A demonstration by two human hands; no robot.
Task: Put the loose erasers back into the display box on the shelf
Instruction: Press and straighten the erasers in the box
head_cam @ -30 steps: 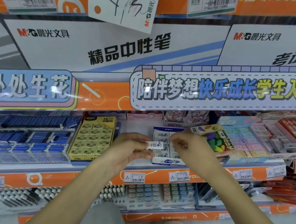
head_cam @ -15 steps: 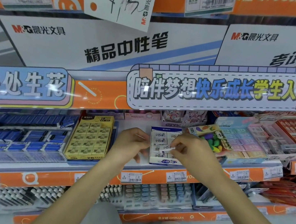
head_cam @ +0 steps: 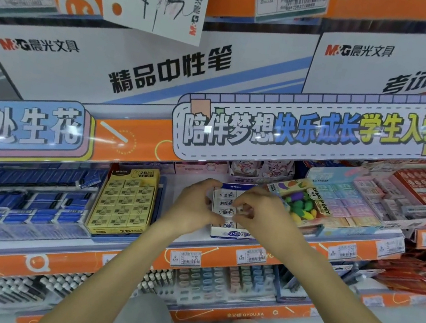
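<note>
Orange-edged shelf [head_cam: 221,257] across the middle, crowded with stationery. On it, a yellow 2B eraser box [head_cam: 125,201] to the left and a fruit-eraser box [head_cam: 301,205] to the right. Between them, the white-and-blue display box [head_cam: 227,232], rows of white erasers [head_cam: 224,203] inside. Left hand [head_cam: 192,207] curled against the box's left side, fingers bent. Right hand [head_cam: 264,214] over the box, fingertips pinching a small white eraser [head_cam: 241,210] just above the rows.
</note>
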